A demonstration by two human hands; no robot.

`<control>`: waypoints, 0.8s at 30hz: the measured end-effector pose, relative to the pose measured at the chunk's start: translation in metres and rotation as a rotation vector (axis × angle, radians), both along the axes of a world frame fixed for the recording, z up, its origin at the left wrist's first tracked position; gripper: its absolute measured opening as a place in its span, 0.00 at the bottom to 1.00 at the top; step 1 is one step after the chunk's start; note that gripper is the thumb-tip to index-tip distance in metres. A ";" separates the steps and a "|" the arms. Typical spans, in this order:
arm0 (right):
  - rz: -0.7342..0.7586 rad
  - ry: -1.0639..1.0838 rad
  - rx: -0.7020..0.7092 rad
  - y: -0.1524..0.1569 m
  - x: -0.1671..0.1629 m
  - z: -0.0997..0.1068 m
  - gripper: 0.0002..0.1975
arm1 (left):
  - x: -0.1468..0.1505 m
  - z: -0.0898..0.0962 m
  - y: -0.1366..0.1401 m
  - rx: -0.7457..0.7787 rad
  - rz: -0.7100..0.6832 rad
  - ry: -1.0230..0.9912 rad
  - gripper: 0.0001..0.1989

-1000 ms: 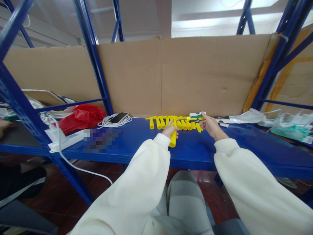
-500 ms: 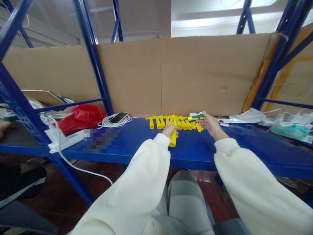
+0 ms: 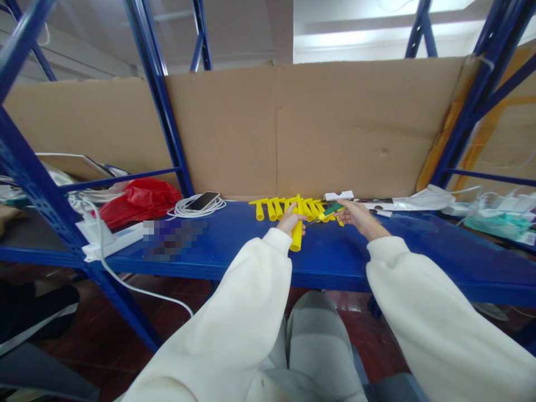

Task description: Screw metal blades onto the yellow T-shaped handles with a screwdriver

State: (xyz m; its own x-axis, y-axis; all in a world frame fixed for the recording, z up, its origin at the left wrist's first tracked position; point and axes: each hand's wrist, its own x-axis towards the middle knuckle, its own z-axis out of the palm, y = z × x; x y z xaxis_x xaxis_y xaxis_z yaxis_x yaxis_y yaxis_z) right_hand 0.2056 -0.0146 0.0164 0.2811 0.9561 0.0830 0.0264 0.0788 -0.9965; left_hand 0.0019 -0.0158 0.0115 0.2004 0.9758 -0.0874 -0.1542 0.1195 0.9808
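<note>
My left hand (image 3: 290,220) is closed around a yellow plastic T-shaped piece with a tube-like stem (image 3: 296,239), held above the front of the blue shelf (image 3: 234,245). In my right hand (image 3: 352,215) is a screwdriver with a green and yellow handle (image 3: 333,209). Its thin shaft slants down to the left, towards the yellow piece; whether the tip touches it I cannot tell. Behind both hands lies a row of several similar yellow pieces (image 3: 271,209), partly hidden by my hands. Small yellow bits (image 3: 324,216) lie by the right hand.
At the left are a phone (image 3: 203,201) on a coiled white cable (image 3: 180,207), a red plastic bag (image 3: 140,200) and a white power strip (image 3: 125,239). Cardboard (image 3: 335,128) stands along the back. Blue posts (image 3: 161,111) flank the shelf. White plastic wrapping (image 3: 427,199) lies at the right.
The screwdriver in my right hand has tilted, its shaft now pointing lower and its handle slightly nearer me. My left hand and the yellow piece stay about where they were.
</note>
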 end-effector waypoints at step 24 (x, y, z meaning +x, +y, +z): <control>0.215 -0.550 0.123 0.018 0.009 -0.026 0.14 | 0.011 -0.015 0.023 0.153 0.181 0.015 0.45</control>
